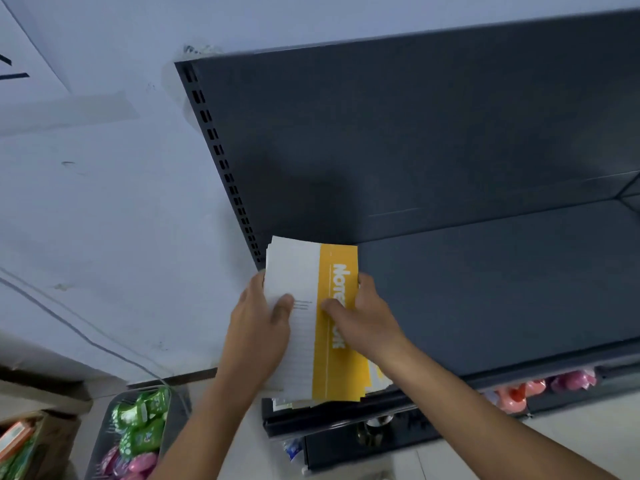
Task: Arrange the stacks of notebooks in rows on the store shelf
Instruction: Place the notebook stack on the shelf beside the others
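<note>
- The stack of notebooks (311, 327) — white ruled covers with a yellow band — lies flat at my dark shelf's (485, 289) left front corner, its near end jutting over the edge.
- The edges are uneven.

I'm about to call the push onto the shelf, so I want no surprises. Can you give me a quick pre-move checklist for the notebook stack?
1. Left hand grips the left edge of the white-and-yellow paper notebook stack: ok.
2. Right hand grips the right edge, thumb on the yellow cover: ok.
3. Stack squared up: not ok. The lower notebooks fan out at the near end.
4. Stack fully on the dark grey metal shelf: not ok. Its near end overhangs the front edge.
5. Stack flush against the slotted grey upright on the left: cannot tell. The far corner hides any gap.
</note>
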`<state>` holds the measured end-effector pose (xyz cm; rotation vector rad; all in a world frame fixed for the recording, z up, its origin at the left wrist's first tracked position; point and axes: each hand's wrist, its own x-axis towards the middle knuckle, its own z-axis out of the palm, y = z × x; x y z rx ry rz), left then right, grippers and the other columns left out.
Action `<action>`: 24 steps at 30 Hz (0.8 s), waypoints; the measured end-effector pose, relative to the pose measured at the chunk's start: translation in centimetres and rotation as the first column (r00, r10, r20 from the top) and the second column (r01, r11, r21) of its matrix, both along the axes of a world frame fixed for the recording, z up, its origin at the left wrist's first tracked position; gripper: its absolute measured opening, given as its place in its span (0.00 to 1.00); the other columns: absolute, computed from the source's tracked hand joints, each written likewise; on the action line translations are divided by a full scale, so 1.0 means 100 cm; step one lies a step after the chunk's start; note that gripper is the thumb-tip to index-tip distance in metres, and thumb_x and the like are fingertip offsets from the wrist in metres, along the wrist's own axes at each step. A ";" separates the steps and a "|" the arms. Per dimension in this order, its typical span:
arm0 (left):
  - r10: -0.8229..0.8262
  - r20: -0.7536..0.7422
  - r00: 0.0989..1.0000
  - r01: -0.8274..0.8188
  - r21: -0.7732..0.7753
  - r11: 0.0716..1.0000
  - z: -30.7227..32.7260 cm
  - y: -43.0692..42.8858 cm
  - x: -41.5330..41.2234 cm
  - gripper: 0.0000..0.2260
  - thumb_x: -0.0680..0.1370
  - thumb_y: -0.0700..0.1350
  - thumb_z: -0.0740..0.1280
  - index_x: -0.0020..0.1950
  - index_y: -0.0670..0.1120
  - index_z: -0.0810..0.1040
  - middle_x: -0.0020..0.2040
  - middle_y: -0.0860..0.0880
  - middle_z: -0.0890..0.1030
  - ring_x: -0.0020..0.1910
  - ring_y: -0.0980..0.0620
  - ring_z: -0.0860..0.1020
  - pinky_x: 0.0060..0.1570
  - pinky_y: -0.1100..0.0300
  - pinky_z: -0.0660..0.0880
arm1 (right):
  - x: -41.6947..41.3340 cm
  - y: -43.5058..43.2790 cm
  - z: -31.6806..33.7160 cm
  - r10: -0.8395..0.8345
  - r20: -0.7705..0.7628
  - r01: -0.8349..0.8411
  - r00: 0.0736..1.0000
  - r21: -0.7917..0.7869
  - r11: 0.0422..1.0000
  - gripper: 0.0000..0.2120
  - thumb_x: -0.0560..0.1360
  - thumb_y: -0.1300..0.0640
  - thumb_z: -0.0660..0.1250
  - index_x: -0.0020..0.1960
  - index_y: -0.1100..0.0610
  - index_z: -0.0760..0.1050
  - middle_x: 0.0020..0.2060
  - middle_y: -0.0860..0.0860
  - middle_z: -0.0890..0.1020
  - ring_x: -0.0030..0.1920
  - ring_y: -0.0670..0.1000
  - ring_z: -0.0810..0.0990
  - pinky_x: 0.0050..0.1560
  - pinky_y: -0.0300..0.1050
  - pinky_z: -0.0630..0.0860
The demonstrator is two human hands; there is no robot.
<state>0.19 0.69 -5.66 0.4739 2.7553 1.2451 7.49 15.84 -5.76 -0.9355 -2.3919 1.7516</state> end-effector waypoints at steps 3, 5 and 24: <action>-0.084 0.055 0.995 0.088 -0.075 0.993 -0.002 0.020 0.000 0.22 0.82 0.52 0.63 0.74 0.47 0.64 0.64 0.47 0.74 0.61 0.45 0.74 0.53 0.56 0.68 | 0.007 0.016 0.015 -0.005 0.053 -0.005 0.999 0.189 0.982 0.17 0.77 0.49 0.66 0.62 0.48 0.65 0.48 0.49 0.82 0.44 0.52 0.84 0.46 0.57 0.82; -0.123 0.076 0.989 0.128 -0.069 0.989 -0.003 0.032 0.002 0.27 0.81 0.53 0.64 0.77 0.47 0.61 0.66 0.44 0.73 0.63 0.43 0.73 0.56 0.53 0.70 | 0.018 0.027 0.020 -0.021 0.073 0.005 0.997 0.214 0.977 0.16 0.76 0.47 0.66 0.61 0.45 0.66 0.47 0.49 0.83 0.44 0.51 0.84 0.48 0.58 0.82; -0.362 -0.115 0.925 0.358 -0.050 0.932 0.023 0.243 0.137 0.29 0.77 0.51 0.69 0.74 0.50 0.60 0.69 0.47 0.69 0.63 0.43 0.72 0.57 0.51 0.67 | 0.184 0.196 0.023 -0.294 0.032 0.247 0.955 0.461 0.852 0.25 0.77 0.47 0.66 0.68 0.53 0.58 0.60 0.54 0.76 0.56 0.60 0.78 0.47 0.50 0.71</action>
